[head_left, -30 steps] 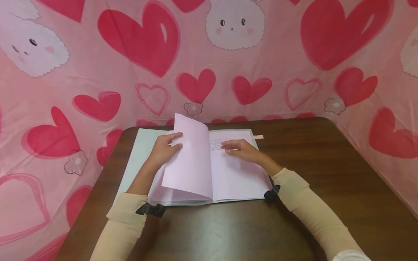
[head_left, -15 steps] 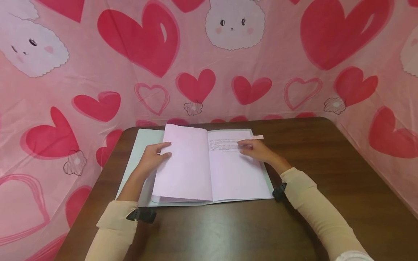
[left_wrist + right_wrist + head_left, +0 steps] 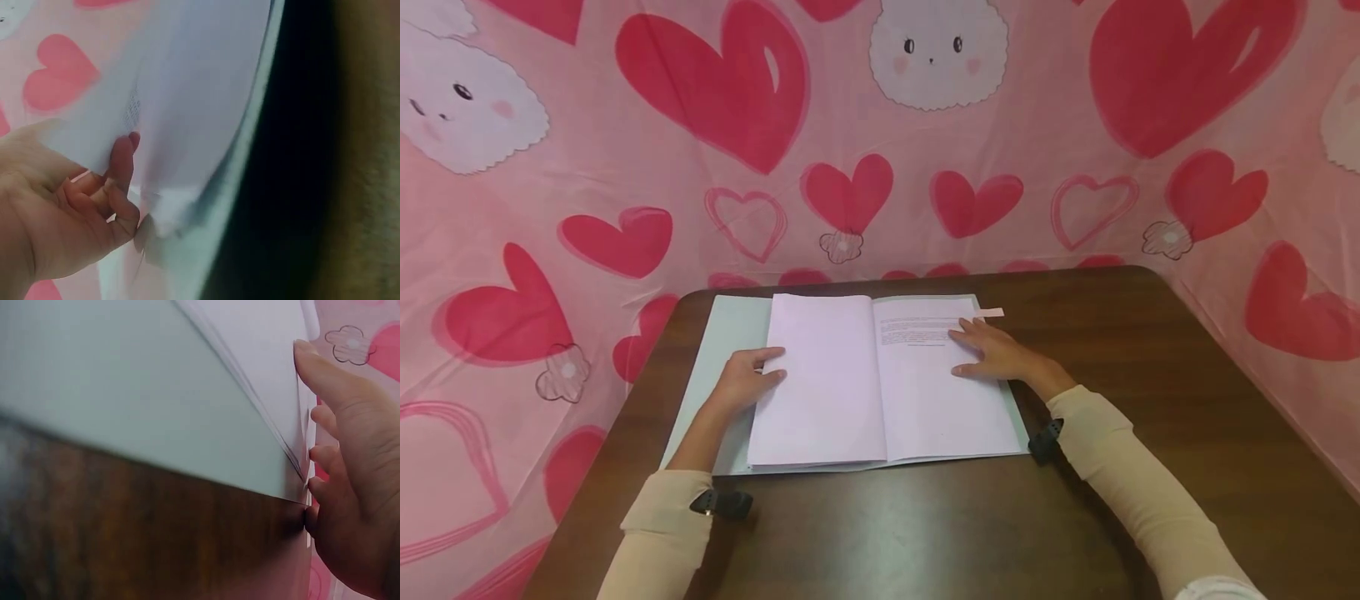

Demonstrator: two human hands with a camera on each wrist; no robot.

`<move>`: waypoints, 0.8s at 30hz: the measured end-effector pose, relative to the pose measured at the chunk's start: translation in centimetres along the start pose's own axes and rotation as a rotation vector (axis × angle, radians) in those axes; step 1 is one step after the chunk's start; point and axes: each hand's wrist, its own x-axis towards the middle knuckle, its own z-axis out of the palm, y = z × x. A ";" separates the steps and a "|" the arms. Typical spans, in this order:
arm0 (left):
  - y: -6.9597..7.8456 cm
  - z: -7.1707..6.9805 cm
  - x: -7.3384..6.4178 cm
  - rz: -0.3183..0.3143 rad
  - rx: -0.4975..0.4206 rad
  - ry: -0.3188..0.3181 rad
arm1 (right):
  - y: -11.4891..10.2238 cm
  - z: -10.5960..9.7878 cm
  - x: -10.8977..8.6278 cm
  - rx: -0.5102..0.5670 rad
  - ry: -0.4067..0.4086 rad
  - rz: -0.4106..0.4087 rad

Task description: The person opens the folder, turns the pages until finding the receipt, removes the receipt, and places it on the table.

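Observation:
An open document folder with a pale green-blue cover (image 3: pixel 700 392) lies on the table, holding bound white sheets. My left hand (image 3: pixel 745 379) is at the outer edge of the left page (image 3: pixel 823 383), its thumb and index finger over the paper. In the left wrist view, other curled fingers (image 3: pixel 119 206) are beneath that page, which shows some print on its underside. My right hand (image 3: pixel 1000 350) rests with spread, fairly straight fingers on the right page (image 3: pixel 940 408), beside a short printed paragraph (image 3: pixel 913 331). Its thumb (image 3: pixel 319 365) lies along the sheets in the right wrist view.
A pale pink tab (image 3: pixel 991 312) sticks out past the folder's upper right edge. The dark brown wooden table (image 3: pixel 880 533) has rounded far corners. Pink cloth (image 3: pixel 977 133) with hearts and white animal faces hangs behind and at both sides.
The raised page has come down to the left and now lies nearly flat. My left hand moved left and toward me with it. My right hand slid right, its fingers spreading.

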 end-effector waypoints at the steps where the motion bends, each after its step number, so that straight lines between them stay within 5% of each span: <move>1: -0.2 0.2 0.0 0.008 0.021 0.000 | 0.0 0.1 0.0 -0.007 -0.002 -0.003; 18: -2.0 3.3 -0.8 0.200 0.296 0.065 | 0.1 0.4 -0.2 0.011 -0.020 0.004; 24: -2.4 3.9 -1.5 0.199 0.390 0.093 | 0.2 0.4 -0.2 0.012 -0.022 0.003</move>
